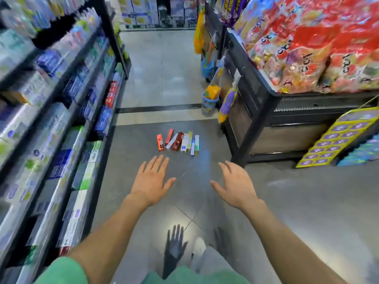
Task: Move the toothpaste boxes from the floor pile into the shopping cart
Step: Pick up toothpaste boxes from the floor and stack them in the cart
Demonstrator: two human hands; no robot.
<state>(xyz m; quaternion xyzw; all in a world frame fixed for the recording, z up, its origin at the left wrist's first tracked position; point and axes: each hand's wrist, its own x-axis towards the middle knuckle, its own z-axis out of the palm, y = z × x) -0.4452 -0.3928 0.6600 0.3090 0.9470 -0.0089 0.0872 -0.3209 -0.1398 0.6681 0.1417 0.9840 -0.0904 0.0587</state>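
Nothing is moved yet: the row of long coloured cardboard toothpaste boxes lies on the grey tiled floor. Left hand and right hand hover spread, empty; no cart shows.

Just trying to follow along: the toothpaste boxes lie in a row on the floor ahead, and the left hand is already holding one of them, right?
Not quite. The toothpaste boxes do lie in a row on the floor ahead, but the left hand holds nothing: the head view shows it open, fingers spread, short of the boxes. The right hand is open and empty too.
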